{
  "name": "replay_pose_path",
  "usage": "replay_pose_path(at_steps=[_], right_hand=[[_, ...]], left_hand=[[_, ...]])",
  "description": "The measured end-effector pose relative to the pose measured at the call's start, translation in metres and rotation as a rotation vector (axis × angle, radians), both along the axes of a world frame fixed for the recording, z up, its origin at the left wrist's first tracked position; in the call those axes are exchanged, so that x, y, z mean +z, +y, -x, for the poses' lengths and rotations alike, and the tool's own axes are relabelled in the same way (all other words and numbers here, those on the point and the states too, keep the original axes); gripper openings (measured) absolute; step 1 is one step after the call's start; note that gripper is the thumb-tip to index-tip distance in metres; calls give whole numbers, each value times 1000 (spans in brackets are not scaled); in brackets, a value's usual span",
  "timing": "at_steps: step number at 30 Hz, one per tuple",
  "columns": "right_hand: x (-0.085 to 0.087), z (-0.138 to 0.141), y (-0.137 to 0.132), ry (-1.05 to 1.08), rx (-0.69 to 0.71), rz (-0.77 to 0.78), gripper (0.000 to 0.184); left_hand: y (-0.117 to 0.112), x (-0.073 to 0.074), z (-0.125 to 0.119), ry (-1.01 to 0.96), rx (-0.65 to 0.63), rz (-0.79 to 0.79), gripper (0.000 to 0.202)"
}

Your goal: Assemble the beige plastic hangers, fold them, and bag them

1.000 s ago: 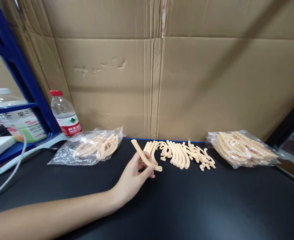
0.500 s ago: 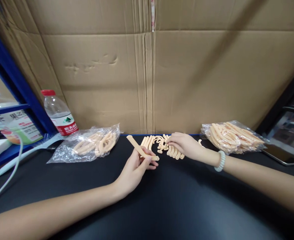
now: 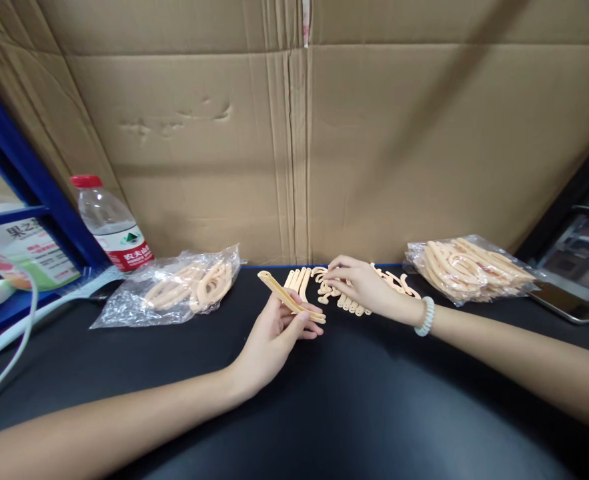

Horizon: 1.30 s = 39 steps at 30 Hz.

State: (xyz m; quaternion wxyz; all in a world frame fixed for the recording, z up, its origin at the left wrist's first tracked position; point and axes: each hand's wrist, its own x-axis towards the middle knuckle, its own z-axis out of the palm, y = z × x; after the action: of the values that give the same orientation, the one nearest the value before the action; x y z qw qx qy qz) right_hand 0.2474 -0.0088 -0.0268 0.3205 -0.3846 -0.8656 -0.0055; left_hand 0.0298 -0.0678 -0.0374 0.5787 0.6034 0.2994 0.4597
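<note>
My left hand (image 3: 274,333) pinches a beige plastic hanger arm (image 3: 280,291), a long, slightly bent strip tilted up to the left, above the black table. Just behind it, several similar strips (image 3: 299,283) lie side by side. My right hand (image 3: 361,283), with a pale coiled band at the wrist, reaches palm down over small beige pieces (image 3: 324,291). Its fingers curl inward; what they hold, if anything, is too small to make out. Under this hand lies a row of strips with rounded ends (image 3: 353,307), partly covered. Curved hook-like pieces (image 3: 399,281) lie beyond the right wrist.
A clear bag of beige parts (image 3: 189,287) lies at left, another bag (image 3: 469,270) at right beside a phone (image 3: 569,303). A red-capped bottle (image 3: 111,227) stands back left near a blue frame (image 3: 34,193) and a white cable (image 3: 29,340). Cardboard (image 3: 199,133) walls the back.
The hanger arm in my left hand has turned, showing its edge. My right hand has shifted slightly left and its fingers have lifted and spread a little, uncovering hook-like pieces behind it.
</note>
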Motion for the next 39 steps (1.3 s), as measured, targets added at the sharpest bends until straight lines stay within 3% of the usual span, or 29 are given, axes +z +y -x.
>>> replay_pose_path(at_steps=[5, 9, 12, 15, 20, 23, 26, 30, 34, 39], right_hand=[[25, -9, -16, 284, -113, -29, 16], [39, -16, -46, 554, -109, 301, 22], [32, -15, -66, 749, -33, 551, 27], [14, -9, -76, 918, -8, 719, 29], [-8, 0, -80, 1156, 11, 858, 21], [-9, 4, -83, 1281, 86, 912, 33], [-8, 7, -87, 1301, 138, 964, 44], [-11, 9, -91, 1266, 150, 1037, 20], [-15, 9, -88, 1252, 137, 1030, 18], [-17, 6, -84, 1091, 161, 960, 14]], left_hand=[[0, -1, 0, -12, 1, 14, 34], [0, 0, 0, -2, -15, 33, 34], [-2, 3, -1, 35, -57, 37, 34], [-4, 4, -4, 75, -103, 38, 33], [-4, 2, -12, 88, -144, 73, 30], [-2, 2, -13, 80, -148, 77, 29], [-1, 3, -12, 69, -153, 68, 28], [-2, 2, -10, 51, -152, 66, 27], [-2, 0, -11, 51, -139, 73, 26], [-3, 3, -10, 85, -98, 19, 23]])
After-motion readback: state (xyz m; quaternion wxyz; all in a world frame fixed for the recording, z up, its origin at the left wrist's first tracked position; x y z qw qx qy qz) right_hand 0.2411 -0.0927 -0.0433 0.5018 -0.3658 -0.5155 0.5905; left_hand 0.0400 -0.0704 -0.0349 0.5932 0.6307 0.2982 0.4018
